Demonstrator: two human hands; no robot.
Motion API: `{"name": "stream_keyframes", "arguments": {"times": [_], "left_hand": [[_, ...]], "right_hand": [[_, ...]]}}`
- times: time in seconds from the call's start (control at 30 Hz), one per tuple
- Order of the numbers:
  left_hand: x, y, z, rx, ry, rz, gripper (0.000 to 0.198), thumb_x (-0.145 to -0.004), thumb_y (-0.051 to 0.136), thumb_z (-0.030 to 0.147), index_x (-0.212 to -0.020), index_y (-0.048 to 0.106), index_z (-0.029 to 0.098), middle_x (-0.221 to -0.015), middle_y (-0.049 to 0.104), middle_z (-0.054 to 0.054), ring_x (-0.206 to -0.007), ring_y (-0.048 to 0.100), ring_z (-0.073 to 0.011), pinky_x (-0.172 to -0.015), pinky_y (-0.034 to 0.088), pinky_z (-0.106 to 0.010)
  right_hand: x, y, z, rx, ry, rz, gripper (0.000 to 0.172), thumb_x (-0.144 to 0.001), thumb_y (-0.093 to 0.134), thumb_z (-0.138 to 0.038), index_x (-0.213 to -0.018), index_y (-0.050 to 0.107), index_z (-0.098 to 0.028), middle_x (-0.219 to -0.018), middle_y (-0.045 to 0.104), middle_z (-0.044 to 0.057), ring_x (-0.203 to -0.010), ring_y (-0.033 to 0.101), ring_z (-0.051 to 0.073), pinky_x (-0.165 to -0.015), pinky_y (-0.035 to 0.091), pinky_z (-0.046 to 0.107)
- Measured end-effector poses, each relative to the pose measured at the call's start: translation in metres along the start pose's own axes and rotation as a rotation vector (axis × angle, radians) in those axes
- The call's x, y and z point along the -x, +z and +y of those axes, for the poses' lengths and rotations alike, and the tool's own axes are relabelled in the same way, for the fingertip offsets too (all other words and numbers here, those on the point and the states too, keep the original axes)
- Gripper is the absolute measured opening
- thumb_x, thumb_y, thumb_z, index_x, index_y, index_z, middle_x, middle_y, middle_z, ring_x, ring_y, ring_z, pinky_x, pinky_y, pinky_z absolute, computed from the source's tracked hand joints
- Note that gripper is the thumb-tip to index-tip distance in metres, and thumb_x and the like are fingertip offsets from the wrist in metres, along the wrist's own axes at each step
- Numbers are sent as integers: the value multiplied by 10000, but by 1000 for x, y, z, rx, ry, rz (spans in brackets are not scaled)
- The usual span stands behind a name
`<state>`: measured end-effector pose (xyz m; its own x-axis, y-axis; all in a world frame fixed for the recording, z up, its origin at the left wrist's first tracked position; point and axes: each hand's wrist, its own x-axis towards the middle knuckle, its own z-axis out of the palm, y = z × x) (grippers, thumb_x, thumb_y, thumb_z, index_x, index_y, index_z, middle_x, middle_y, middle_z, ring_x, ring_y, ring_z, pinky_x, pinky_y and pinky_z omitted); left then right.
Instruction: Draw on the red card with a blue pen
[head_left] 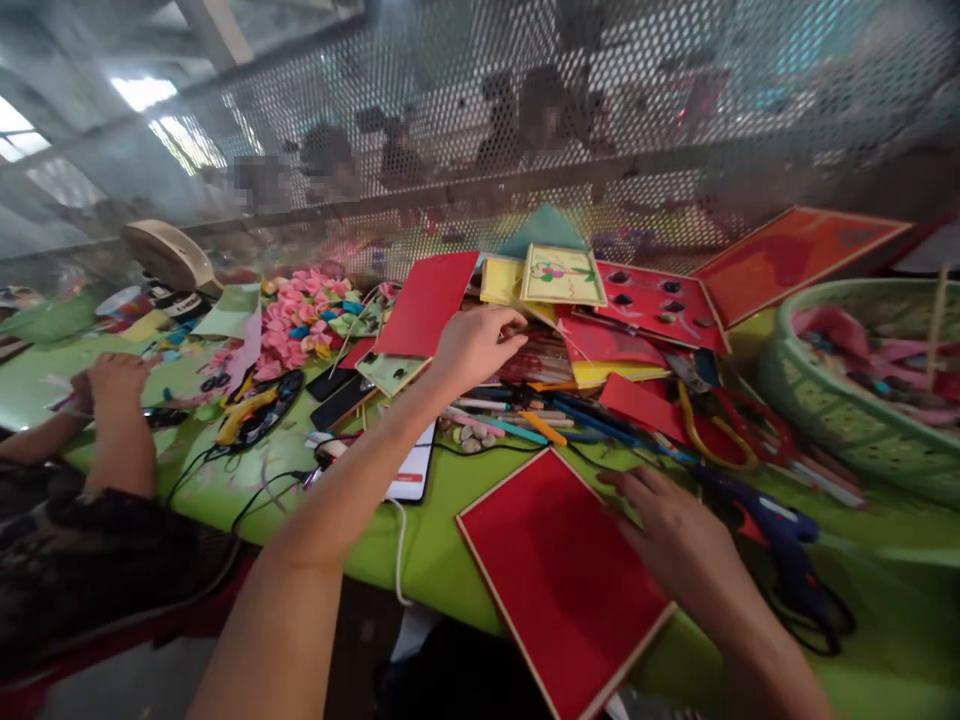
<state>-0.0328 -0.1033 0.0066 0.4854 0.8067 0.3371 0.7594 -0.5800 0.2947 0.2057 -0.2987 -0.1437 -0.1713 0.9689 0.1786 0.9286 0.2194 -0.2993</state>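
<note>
A red card with a pale edge [559,575] lies on the green table [435,545] right in front of me. My right hand [667,530] rests flat on the card's right side, fingers stretched out. My left hand [472,345] reaches forward over the pile of pens and pencils [525,415] and coloured cards, its fingers curled down onto them; what they pinch is hidden. Beside that hand stands another red sheet [427,305].
Another person's arms [112,420] rest at the left edge. Pink paper flowers [304,320], phones [341,395], cables, a blue glue gun [780,530], scissors [720,430] and a green basket [855,400] crowd the table. A perforated metal screen [480,130] stands behind.
</note>
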Motion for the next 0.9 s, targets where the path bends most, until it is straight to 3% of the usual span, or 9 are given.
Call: {"name": "stream_keyframes", "arguments": {"times": [0.07,0.13,0.2,0.3,0.47,0.67,0.9], "left_hand": [[34,-7,3,49,49,-150,201,-930,694,290,-1109,765,231,-1079,791,-33,-970,716,-193,-822,490,-290],[72,-10,4,51,149,-341,210,-952,671,329,-1129,767,267,-1126,787,-24,-1030,719,-198,-852,497,-293],[109,-9,3,28,199,-452,205,-964,660,339,-1134,766,297,-1190,777,-13,-1092,714,-202,-920,499,-308],[160,-2,1,-8,164,-523,241,-970,660,355,-1195,739,320,-1184,775,-7,-1087,718,-200,-934,506,-321],[220,9,4,54,116,-514,370,-990,644,345,-1359,637,320,-1349,708,-17,-1210,662,-205,-1040,479,-359],[255,10,5,118,77,-485,418,-996,629,339,-1412,593,331,-1446,642,-38,-1272,614,-216,-1083,492,-395],[258,26,-5,152,78,-408,444,-947,690,236,-1379,605,298,-1453,614,-58,-1282,599,-237,-1104,496,-431]], "right_hand": [[1,-1,3,38,27,-30,280,-993,493,-310,-1190,673,-225,-1131,723,112,-969,723,289,-821,548,416],[1,-2,5,44,41,-46,260,-997,486,-350,-1113,683,-226,-1091,728,108,-935,727,285,-782,544,399],[0,-3,6,15,38,-56,245,-987,496,-367,-1058,686,-231,-1070,732,101,-915,729,272,-761,539,380],[-1,-5,8,-32,39,-89,227,-964,517,-380,-1015,688,-241,-1050,732,87,-896,727,258,-754,535,371],[-2,-8,12,-107,70,-165,249,-963,498,-370,-1035,699,-241,-1067,725,84,-928,714,260,-803,537,387],[6,-13,10,-176,83,-188,287,-978,464,-335,-1097,709,-246,-1122,715,103,-950,700,253,-814,529,380],[9,-13,10,-146,93,-200,336,-954,460,-300,-1157,720,-236,-1167,702,115,-989,712,261,-839,540,390]]}}
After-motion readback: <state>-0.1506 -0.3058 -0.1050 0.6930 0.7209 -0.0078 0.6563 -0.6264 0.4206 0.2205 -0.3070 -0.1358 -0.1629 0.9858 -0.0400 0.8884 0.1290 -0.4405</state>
